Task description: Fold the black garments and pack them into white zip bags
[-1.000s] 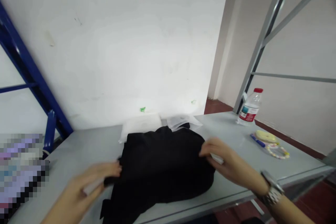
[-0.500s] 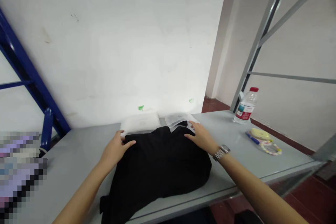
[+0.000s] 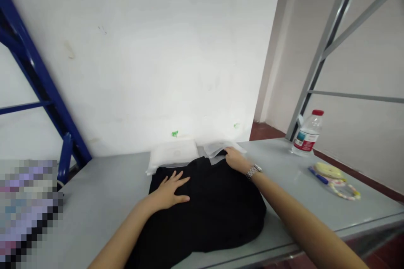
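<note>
A black cloth garment [image 3: 214, 210] lies spread over the grey table, its lower left part running out of view at the bottom. Flat on its upper left area rests my left hand [image 3: 170, 190], fingers spread. My right hand [image 3: 236, 160], with a metal watch on the wrist, is closed at the garment's upper right edge, seeming to pinch black cloth there; its fingertips are partly hidden. Just beyond that hand lies a clear plastic bag [image 3: 217, 148], with a bit of black showing at its mouth. A white plastic-wrapped packet [image 3: 173, 153] sits behind the garment's upper left edge.
On the right of the grey table [image 3: 116, 193] stand a red-capped water bottle [image 3: 306, 134], a yellow object [image 3: 329, 171], a blue pen [image 3: 318, 175] and a beaded bracelet [image 3: 345, 191]. A blurred-out item [image 3: 28, 206] is at left. A white wall closes off the back.
My left hand has moved from the garment's upper left corner onto the cloth and flattened. My right hand's fingers have closed at the upper right edge. The view has shifted slightly.
</note>
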Tool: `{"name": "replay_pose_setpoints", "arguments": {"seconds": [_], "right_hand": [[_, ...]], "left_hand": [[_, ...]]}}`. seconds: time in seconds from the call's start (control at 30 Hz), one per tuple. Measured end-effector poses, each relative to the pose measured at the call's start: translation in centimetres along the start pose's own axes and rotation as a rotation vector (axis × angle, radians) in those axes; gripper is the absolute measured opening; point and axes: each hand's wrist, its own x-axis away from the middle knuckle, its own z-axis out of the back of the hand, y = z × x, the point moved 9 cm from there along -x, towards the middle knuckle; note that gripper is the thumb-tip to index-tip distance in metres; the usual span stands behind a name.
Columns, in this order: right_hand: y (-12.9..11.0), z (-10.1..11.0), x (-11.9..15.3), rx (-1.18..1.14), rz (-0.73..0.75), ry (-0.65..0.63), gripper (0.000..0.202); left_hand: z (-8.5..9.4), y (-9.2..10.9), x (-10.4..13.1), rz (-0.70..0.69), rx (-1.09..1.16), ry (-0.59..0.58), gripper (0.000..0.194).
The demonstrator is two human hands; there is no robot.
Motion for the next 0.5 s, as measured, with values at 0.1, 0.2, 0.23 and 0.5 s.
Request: {"name": "replay_pose_setpoints", "arguments": {"seconds": [0.1, 0.2, 0.23, 0.5], "right_hand": [[0.9, -1.0, -2.2, 0.089, -0.020, -0.026, 0.047], [1.7, -1.4, -3.1, 0.159, -0.039, -0.053, 0.039], [1.7, -1.4, -3.1, 0.179, -0.040, -0.051, 0.034], [-2.5, 4.9, -2.9, 0.264, -0.006, 0.201, 0.032]], "left_hand": [[-0.8, -0.2, 0.2, -0.015, 0.076, -0.053, 0.073], [-0.4, -0.5, 0.4, -0.023, 0.119, -0.032, 0.074], [-0.3, -0.5, 0.5, -0.024, 0.128, -0.024, 0.074], [1.7, 0.2, 0.9, -0.079, 0.500, 0.243, 0.063]]}}
